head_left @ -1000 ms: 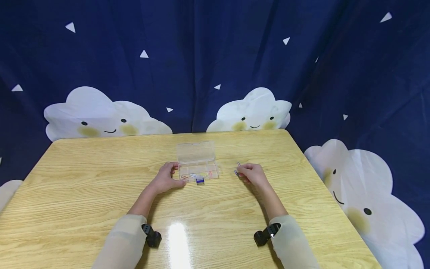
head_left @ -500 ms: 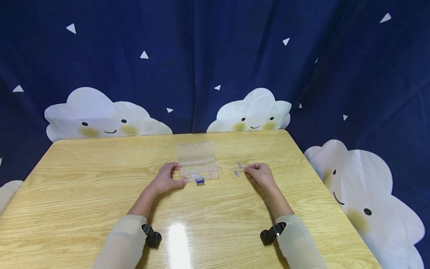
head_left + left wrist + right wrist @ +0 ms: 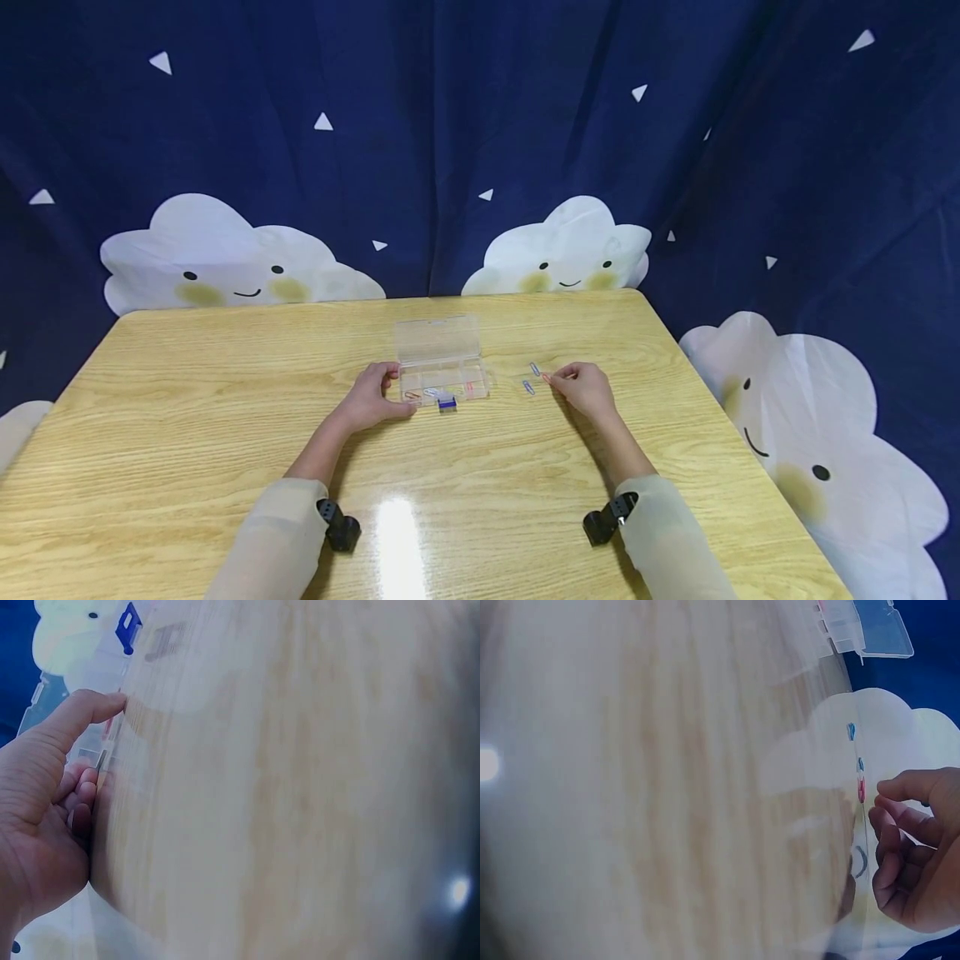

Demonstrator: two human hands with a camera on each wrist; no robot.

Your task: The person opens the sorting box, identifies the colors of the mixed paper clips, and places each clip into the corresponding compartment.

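Note:
My left hand (image 3: 369,398) grips the left end of a clear compartment box (image 3: 442,377), thumb at the front and fingers behind. The box's lid (image 3: 437,340) stands raised; a blue latch (image 3: 447,404) sticks out in front. Small coloured clips lie in its front compartments, among them a red paper clip (image 3: 412,395). To the right, two blue paper clips (image 3: 528,387) and a red paper clip (image 3: 861,789) lie on the table. My right hand (image 3: 585,388) is just right of that red clip. In the right wrist view its fingers are loosely bent, thumb and fingertips slightly apart from the clip.
The wooden table (image 3: 480,483) ends in front of a dark blue curtain (image 3: 375,125) printed with clouds. Black wrist cameras (image 3: 343,533) sit on both forearms.
My right hand has moved right from above the clips, uncovering the blue ones and then the red one. My left hand and the box have stayed put.

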